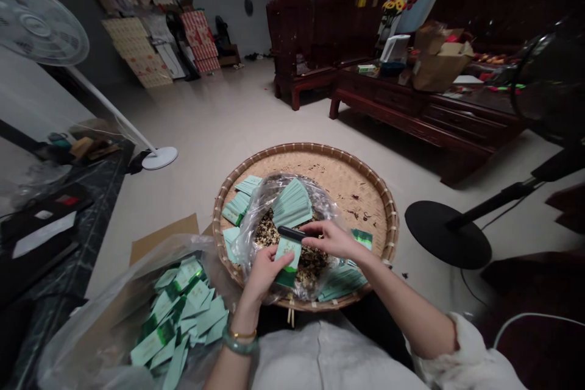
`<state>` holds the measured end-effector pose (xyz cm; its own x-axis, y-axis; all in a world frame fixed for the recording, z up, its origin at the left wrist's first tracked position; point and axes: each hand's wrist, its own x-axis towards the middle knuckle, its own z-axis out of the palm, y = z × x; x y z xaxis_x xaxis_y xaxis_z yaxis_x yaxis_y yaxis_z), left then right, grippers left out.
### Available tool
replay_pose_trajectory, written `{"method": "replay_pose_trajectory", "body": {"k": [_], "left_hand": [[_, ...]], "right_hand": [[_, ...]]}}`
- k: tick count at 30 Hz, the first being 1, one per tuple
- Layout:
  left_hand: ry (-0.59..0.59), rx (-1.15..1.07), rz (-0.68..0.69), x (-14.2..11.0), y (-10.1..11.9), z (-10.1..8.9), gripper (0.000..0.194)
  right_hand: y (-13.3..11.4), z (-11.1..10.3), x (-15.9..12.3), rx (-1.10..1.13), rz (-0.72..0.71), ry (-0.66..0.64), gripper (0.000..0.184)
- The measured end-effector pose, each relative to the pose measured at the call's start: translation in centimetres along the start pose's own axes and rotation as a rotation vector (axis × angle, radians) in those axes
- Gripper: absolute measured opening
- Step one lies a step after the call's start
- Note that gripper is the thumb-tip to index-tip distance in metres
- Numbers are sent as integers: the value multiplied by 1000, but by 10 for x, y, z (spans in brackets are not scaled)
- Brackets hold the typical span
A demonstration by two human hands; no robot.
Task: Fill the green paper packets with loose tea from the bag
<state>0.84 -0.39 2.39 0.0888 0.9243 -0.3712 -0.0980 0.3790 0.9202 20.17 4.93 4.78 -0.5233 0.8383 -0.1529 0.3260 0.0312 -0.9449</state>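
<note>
Near a white fan (34, 25) and dark table (393, 99), your left hand (264, 269) pinches a green packet (287, 251) above a woven tray (338, 166), your right hand (336, 239) gripping a black bar (290, 233) across the packet's top.

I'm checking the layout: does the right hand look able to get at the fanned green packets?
Probably yes: the fanned green packets lie just beyond the right hand, apparently uncovered, though it holds a black bar.
</note>
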Motion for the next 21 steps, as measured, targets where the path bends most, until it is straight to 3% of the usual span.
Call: {"method": "replay_pose_trajectory", "body": {"k": [7, 15, 21], "left_hand": [[-2, -13, -8, 2, -2, 3, 39], [-5, -17, -4, 1, -2, 0, 40], [24, 18, -9, 4, -5, -8, 42]], "right_hand": [[-2, -1, -3, -91, -58, 68, 28], [7, -5, -4, 317, 129, -119, 49], [12, -13, -7, 348, 172, -37, 48]]}}
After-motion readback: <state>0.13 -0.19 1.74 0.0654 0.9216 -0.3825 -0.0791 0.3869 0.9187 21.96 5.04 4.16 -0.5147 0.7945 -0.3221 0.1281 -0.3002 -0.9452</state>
